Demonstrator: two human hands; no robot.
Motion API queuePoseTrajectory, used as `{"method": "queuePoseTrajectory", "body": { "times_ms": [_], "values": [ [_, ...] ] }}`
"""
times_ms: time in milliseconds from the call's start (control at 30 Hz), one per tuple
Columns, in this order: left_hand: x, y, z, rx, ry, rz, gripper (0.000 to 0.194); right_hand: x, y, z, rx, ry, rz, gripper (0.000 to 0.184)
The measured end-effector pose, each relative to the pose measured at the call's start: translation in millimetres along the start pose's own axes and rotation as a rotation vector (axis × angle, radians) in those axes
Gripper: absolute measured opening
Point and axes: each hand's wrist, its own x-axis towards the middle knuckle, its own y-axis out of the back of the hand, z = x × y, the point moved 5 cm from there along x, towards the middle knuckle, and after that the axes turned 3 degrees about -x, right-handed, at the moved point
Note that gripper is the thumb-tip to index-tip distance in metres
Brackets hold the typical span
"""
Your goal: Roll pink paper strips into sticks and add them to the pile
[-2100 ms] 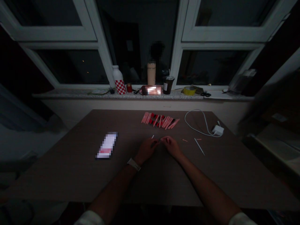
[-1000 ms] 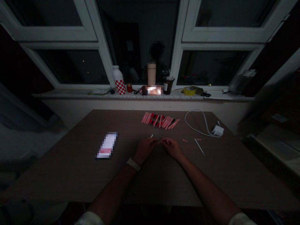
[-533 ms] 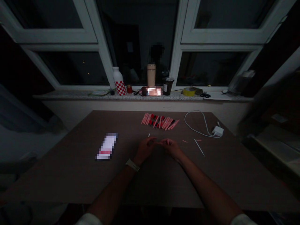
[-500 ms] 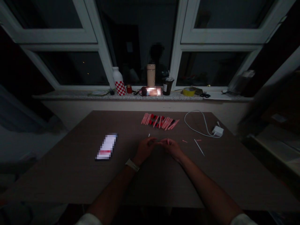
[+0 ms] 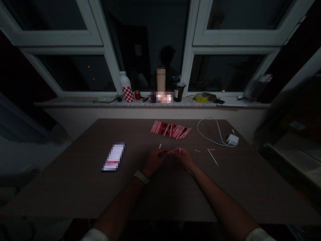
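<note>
Near the middle of the table my left hand [image 5: 155,160] and my right hand [image 5: 185,159] meet almost fingertip to fingertip. A small pink pen part [image 5: 179,150] shows in the closed fingers of my right hand. The fingers of my left hand are pinched together at its near end, and what they grip is too small and dark to make out. Just beyond my left hand lies a short white stick [image 5: 160,146]. Farther back, several pink, red and black pens [image 5: 170,130] lie side by side in a row.
Right of my hands lie a thin white stick [image 5: 213,157] and two small pink pieces, one a pink clip-like strip [image 5: 197,150]. A white charger [image 5: 233,139] with its cable is at the right. At the left rests a phone [image 5: 113,157]. Bottles line the windowsill [image 5: 100,104].
My fingers have shifted slightly around the pink part, and my right hand has turned a little. More of the short white stick shows beyond my left hand.
</note>
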Motion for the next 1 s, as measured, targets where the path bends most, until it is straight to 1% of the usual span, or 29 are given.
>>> {"method": "queuePoseTrajectory", "body": {
  "times_ms": [100, 200, 300, 400, 533, 667, 867, 1000],
  "values": [
    [1, 1.1, -1, -0.007, 0.049, 0.022, 0.034, 3, 0, 1, 0.177, -0.011, 0.0, 0.036],
    [1, 2.1, -3, -0.041, 0.076, 0.045, 0.035, 6, 3, 0, 0.356, -0.05, 0.04, 0.035],
    [1, 2.0, -5, -0.074, 0.091, 0.047, 0.036, 6, 9, -3, 0.418, -0.063, 0.107, 0.036],
    [1, 2.3, -6, -0.081, 0.118, 0.042, 0.037, 3, 11, -7, 0.39, -0.06, 0.138, 0.037],
    [1, 5.0, -6, -0.084, 0.143, 0.055, 0.037, 2, 10, -12, 0.373, -0.015, 0.129, 0.036],
    [2, 7.8, -7, -0.099, 0.16, 0.086, 0.039, 1, 9, -13, 0.335, -0.023, 0.128, 0.037],
    [2, 7.8, -8, -0.115, 0.159, 0.113, 0.038, -3, 4, -16, 0.2, -0.001, 0.107, 0.037],
    [2, 7.2, -9, -0.154, 0.15, 0.118, 0.034, -1, 3, -12, 0.161, 0.044, 0.068, 0.033]
  ]
}}
